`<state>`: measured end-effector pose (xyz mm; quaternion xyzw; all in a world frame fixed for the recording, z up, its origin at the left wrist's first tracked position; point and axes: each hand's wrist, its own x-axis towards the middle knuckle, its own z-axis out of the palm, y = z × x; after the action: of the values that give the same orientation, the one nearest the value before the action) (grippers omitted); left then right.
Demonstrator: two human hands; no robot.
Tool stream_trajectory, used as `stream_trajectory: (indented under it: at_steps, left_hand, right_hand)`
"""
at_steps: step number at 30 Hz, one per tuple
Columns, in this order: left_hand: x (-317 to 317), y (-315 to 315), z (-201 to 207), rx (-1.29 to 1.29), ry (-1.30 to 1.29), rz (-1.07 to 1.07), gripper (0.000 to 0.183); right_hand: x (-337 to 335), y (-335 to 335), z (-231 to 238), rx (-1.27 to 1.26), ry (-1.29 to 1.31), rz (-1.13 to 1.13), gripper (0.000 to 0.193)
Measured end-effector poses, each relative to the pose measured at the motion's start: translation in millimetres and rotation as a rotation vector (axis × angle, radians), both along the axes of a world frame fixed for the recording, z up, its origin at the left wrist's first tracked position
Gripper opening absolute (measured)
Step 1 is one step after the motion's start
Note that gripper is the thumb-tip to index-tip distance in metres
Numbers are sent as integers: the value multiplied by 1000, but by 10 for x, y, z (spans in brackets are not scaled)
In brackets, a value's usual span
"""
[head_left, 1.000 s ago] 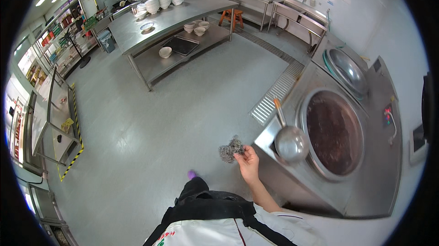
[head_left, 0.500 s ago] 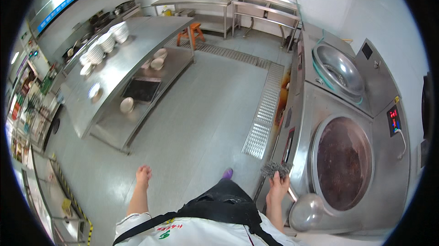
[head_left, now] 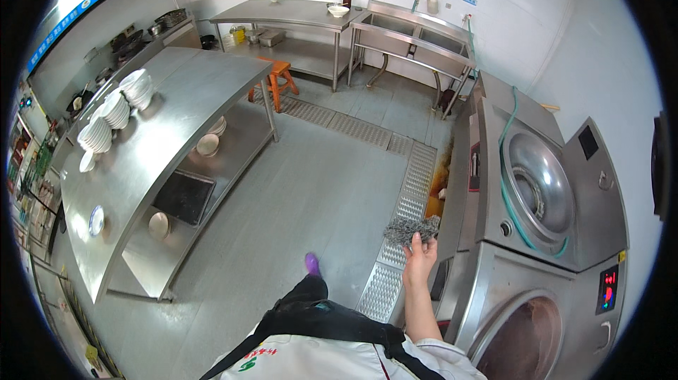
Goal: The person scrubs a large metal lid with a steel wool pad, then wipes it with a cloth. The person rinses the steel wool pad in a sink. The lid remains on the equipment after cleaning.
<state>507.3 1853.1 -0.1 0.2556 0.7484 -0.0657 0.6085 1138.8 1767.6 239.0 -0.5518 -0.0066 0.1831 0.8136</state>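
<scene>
Gripped in my right hand [head_left: 420, 260] is a grey, curly steel wool scourer [head_left: 406, 230], its fingers pinching the scourer's right part. I hold it out in front of me, above the floor grating [head_left: 381, 294]. Close by on the right stands a steel cooking range [head_left: 487, 256] with a big shiny wok [head_left: 554, 168] set into its top. A green hose [head_left: 507, 186] runs around the wok's left rim. Nearer to me is a large round vat [head_left: 494, 323] with dark reddish-brown contents. My left hand is out of the picture.
On the left, a steel table [head_left: 187, 73] carries stacked white bowls [head_left: 113, 110]; its lower shelf [head_left: 236, 122] holds more bowls and a black tray [head_left: 185, 196]. An orange stool [head_left: 279, 80] stands beyond it. At the back are a side table [head_left: 296, 11] and a double sink [head_left: 417, 30].
I have walked forward, so the wok is nearer and the vat sits lower in view. My right hand has moved forward with the scourer. My left hand has left the picture.
</scene>
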Motion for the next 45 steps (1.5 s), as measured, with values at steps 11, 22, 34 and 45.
stream_trajectory:
  at_steps: [11,22,34,45]
  left_hand:
    - [3839,5411,115,546,-91,-148,22]
    - [7387,7674,177,600,-312,-334,24]
    - [8984,8204,-242,55,-63,65,27]
    - [13102,12378,1469,563,-691,-26,38]
  right_hand:
    - [2699,1602,-625,151,346,-376,34]
    - [6060,3968,-1208,106,504,-380,37]
    - [9264,8559,-592,131,415,36,30]
    - [11305,11402,-730,176,518,118,28]
